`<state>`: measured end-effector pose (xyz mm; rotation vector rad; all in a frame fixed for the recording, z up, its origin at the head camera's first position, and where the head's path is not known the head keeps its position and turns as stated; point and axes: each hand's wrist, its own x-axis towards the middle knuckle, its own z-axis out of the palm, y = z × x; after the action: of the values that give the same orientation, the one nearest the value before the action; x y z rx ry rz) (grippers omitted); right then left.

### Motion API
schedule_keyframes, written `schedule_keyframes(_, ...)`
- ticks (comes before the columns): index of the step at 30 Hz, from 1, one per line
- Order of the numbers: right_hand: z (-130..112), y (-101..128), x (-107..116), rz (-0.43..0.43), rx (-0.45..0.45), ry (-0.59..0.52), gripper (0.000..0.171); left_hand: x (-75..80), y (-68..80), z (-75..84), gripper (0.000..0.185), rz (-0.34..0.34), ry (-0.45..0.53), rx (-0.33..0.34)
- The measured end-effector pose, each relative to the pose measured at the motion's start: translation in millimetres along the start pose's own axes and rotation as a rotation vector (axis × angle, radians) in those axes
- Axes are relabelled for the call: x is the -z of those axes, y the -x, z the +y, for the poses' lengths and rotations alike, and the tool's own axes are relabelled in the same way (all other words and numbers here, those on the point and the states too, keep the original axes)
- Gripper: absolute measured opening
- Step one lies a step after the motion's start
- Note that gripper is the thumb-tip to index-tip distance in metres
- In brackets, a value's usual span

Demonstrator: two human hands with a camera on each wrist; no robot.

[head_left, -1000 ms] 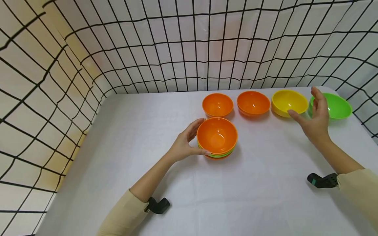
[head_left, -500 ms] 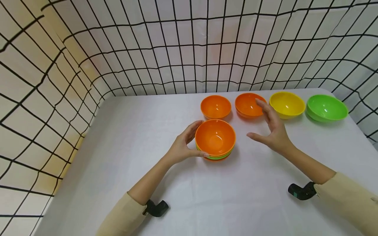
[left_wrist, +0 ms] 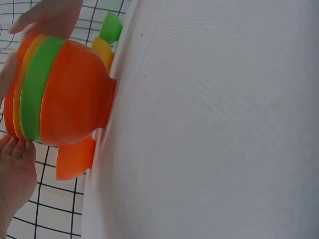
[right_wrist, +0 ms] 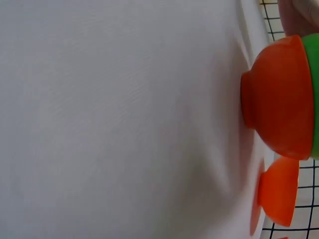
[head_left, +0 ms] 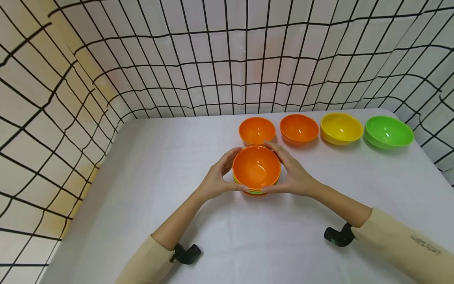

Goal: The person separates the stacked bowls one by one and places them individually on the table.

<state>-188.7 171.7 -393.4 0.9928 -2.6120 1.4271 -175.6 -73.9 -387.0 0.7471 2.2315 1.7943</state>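
White all over the bench (head_left: 152,165), and upright near its middle stands the orange-topped stack of bowls (head_left: 256,167), green showing beneath! Here's the change: the right hand (head_left: 296,175), empty and apart half a second ago, has swept in from three o'clock to meet it. So the stack is now steadied on both sides, where only the left hand (head_left: 215,179) had it. Look at the pose: the left hand's grip curls round nine o'clock, the right hand's round three, thumbs at the near edge, fingers at the far side, the stack pinched between. Beyond it, the green bowl (head_left: 389,132) sits past two o'clock, the yellow bowl (head_left: 341,129) at two, one orange bowl (head_left: 299,128) past one, another orange bowl (head_left: 257,129) dead on twelve.
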Motion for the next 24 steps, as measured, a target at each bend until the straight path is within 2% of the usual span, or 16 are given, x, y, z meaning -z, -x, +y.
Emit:
schedule_keyframes(5, -4, -3, -7, -0.007, -0.044, -0.022, 0.107, 0.2, 0.9, -0.9, 0.091, -0.004, -0.001, -0.004)
schedule_keyframes(18, -1, -5, -18, 0.041, -0.050, -0.047, 0.114, 1.0, 0.8, -0.8, 0.091, -0.005, -0.009, -0.011)
schedule_keyframes(24, -9, -6, -17, 0.027, -0.080, -0.067, 0.114, 1.6, 0.9, -0.9, 0.091, -0.006, -0.005, -0.013)
